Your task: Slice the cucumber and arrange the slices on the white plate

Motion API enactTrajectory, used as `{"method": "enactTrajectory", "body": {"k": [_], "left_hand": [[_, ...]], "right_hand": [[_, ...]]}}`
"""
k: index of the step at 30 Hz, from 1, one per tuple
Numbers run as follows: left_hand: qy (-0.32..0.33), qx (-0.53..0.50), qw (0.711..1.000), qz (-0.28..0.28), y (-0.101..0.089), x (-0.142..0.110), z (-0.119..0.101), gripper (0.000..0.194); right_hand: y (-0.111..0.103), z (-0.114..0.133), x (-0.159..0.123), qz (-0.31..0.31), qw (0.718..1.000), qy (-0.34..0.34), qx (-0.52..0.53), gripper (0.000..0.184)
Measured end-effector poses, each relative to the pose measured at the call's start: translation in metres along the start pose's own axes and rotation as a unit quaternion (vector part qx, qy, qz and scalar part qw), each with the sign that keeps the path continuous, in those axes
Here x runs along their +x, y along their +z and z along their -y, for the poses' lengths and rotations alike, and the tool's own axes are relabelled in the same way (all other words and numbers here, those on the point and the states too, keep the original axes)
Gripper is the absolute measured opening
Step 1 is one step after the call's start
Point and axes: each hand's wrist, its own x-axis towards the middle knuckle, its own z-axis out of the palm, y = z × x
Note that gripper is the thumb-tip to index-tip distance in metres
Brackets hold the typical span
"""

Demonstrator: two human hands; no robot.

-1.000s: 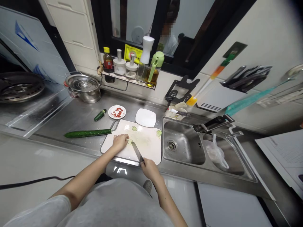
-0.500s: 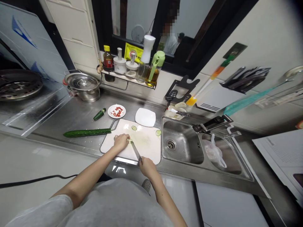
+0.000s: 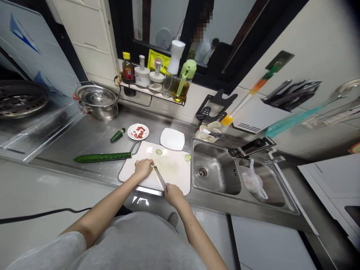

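On the white cutting board (image 3: pixel 168 178), my left hand (image 3: pixel 144 168) is closed over cucumber slices, mostly hidden beneath the fingers. A pale slice edge shows by the fingertips. My right hand (image 3: pixel 173 195) grips a knife (image 3: pixel 160 177) by its handle at the board's near edge, the blade pointing up-left with its tip beside the left fingertips. A few cucumber slices (image 3: pixel 159 152) lie near the board's far edge, and more slices (image 3: pixel 187 157) sit at its right corner. The long cucumber (image 3: pixel 102 157) rests to the left, its cut end over the board.
Behind the board are a white plate with chopped red bits (image 3: pixel 131 133), an empty-looking white dish (image 3: pixel 172 139) and short cucumber pieces (image 3: pixel 117 135). A sink (image 3: pixel 216 176) adjoins on the right. A steel pot (image 3: pixel 102 110) stands back left, below a condiment rack (image 3: pixel 157 93).
The knife blade has shifted very slightly beside the left fingertips. My left hand stays in place on the slices, and the whole view has drifted a little.
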Motion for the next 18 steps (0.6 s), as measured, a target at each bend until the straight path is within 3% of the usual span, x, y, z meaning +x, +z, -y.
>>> {"method": "enactTrajectory", "body": {"k": [18], "left_hand": [[-0.003, -0.002, 1.000, 0.006, 0.0003, 0.0023, 0.0021, 0.027]], "right_hand": [[0.0051, -0.0007, 0.0072, -0.004, 1.000, -0.005, -0.009, 0.032]]}}
